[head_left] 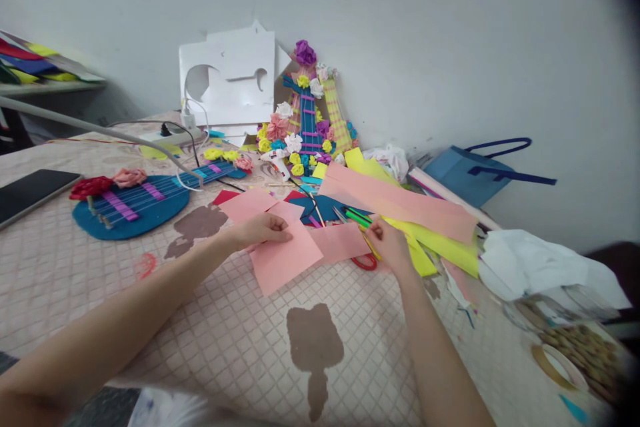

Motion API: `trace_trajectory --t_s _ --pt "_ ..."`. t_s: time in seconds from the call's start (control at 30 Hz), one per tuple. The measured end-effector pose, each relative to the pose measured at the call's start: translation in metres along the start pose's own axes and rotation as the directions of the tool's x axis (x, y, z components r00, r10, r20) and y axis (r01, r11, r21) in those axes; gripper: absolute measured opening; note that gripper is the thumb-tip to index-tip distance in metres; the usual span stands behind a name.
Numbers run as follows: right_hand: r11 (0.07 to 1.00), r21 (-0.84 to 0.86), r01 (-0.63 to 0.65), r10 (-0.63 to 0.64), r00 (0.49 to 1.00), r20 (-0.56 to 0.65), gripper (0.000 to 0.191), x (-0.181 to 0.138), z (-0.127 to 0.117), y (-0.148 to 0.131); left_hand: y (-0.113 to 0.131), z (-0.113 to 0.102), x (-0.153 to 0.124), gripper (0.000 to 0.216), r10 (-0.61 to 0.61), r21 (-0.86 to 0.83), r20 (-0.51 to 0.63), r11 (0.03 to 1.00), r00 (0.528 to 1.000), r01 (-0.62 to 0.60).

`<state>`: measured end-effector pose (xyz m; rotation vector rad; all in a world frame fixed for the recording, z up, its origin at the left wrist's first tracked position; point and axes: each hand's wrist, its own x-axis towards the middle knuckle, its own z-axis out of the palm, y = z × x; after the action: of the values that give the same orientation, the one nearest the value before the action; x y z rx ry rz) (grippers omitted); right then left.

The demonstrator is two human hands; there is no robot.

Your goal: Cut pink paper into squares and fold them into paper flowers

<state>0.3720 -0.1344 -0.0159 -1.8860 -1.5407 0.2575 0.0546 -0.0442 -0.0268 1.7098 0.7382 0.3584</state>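
My left hand [265,229] is closed on a square of pink paper [286,259], thumb on top, with the sheet tilted over the patterned table cover. More pink sheets [249,203] lie behind it. Over to the right, my right hand [387,241] has its fingers pinched together beside a strip of pink paper [340,243]. Whatever those fingers hold is too small to make out. Close to them are green pens [358,216] and scissors with a red handle [367,262], partly covered by the paper. A long pink sheet [400,203] lies just beyond.
A blue guitar-shaped craft [150,203] with paper flowers lies at left, near a phone [35,193]. Behind stand a white glue gun [277,161] and flower-decorated guitar crafts [310,113] against the wall. At right are a blue bag [463,173], white plastic [545,263] and a tape roll [559,367].
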Motion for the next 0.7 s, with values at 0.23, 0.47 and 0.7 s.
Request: trace_trajectory --t_s 0.23,0.47,0.7 --pt "0.973 -0.23 0.031 -0.003 0.993 0.12 0.016 0.0 0.0 0.03 -0.002 0.006 -0.002 0.042 -0.037 -0.084 0.033 0.996 0.999 0.04" --pt "0.918 -0.395 0.027 0.04 0.987 0.158 0.012 0.003 0.005 0.028 0.001 0.008 -0.004 0.041 -0.065 -0.042 0.045 0.997 0.997 0.067" --pt "0.838 -0.545 -0.027 0.076 0.995 0.068 0.008 0.0 0.011 0.011 0.004 0.008 -0.005 0.038 -0.087 -0.014 0.02 0.996 0.996 0.088"
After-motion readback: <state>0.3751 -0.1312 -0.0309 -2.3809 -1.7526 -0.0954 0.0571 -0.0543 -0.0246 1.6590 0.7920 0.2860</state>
